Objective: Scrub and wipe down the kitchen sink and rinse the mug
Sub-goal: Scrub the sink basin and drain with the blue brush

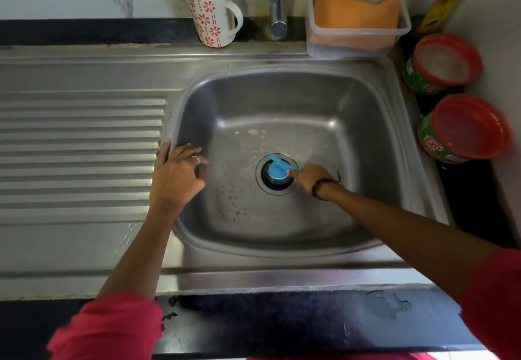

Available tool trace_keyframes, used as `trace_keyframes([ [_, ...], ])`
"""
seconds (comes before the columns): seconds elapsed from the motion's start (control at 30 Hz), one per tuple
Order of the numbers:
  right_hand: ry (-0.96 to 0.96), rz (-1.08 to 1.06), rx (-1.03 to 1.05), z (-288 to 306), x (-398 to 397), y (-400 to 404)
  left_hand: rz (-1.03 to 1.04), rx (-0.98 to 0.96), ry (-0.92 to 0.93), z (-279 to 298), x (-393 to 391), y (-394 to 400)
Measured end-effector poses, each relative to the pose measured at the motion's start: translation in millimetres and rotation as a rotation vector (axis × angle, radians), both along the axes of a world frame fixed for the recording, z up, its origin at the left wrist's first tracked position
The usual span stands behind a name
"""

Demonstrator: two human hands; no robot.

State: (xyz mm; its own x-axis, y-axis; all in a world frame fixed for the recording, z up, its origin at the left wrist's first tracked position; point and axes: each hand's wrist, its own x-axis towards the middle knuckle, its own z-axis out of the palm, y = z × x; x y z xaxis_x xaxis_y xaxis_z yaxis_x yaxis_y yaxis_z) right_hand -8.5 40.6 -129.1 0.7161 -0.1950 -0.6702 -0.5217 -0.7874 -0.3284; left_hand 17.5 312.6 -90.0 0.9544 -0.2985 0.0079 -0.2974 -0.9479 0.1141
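At the bottom of the sink [282, 100], the right hand [308, 176] pinches a blue stopper [277, 169] with its fingers narrowed on it, right over the drain [277, 183]. The left hand [176, 179] rests on the sink's left rim, fingers spread and holding nothing. The flowered mug [211, 7] stands upright on the back edge of the surface, left of the tap [279, 1], with water in it

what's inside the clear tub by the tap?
The clear tub holds an orange sponge or cloth, folded or stacked. Anything beneath it is covered and can't be made out.
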Motion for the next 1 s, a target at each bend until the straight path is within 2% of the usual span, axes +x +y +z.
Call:
trace_keyframes([
  [0.17,0.003,-0.059,0.122,12,8,38,-0.003,0.000,0.003,-1,0,0],
  [0.27,-0.029,-0.248,0.068,-5,8,22,-0.015,-0.003,-0.023,-2,0,1],
  [0.3,-0.017,-0.252,0.049,-9,-3,23,-0.015,-0.008,-0.031,-3,0,2],
  [0.4,-0.010,-0.162,0.084,-10,-15,38,-0.015,-0.025,-0.056,-7,1,2],
  [0.5,-0.021,-0.211,0.122,1,9,30,-0.008,-0.036,-0.051,-9,1,2],
  [0.57,-0.015,-0.233,0.076,-3,5,18,-0.011,-0.041,-0.053,-8,1,2],
  [0.63,0.006,-0.170,0.033,-3,-14,20,-0.013,-0.041,-0.042,-7,0,2],
  [0.73,-0.002,-0.090,0.184,0,-13,38,-0.006,-0.037,-0.030,-5,0,1],
  [0.8,-0.029,-0.168,0.269,4,-2,38,0.000,-0.038,-0.033,-5,-1,0],
  [0.9,-0.060,-0.267,0.155,-3,-5,29,0.002,-0.039,-0.043,-5,-1,0],
  [1.0,0.012,-0.083,0.100,-6,-18,33,0.002,-0.038,-0.033,-4,0,0],
])
